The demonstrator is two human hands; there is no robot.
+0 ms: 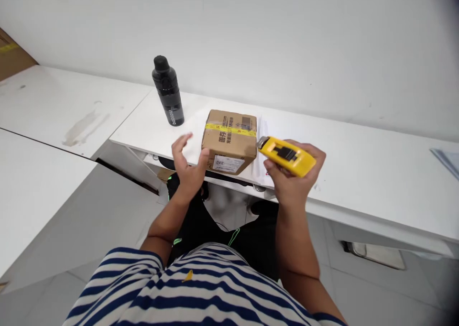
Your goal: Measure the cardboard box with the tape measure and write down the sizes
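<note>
A small brown cardboard box [229,139], sealed with yellow printed tape and bearing a white label on its front, sits near the front edge of the white table [358,173]. My left hand [188,161] is open just left of the box, thumb touching its lower left corner. My right hand [294,178] grips a yellow utility knife [287,155], whose metal tip points at the box's right side, very close to it.
A black water bottle [168,91] stands upright behind and left of the box. More white tabletops [64,111] stretch to the left, and a brown board [12,53] leans at the far left. Papers [446,158] lie at the table's right edge.
</note>
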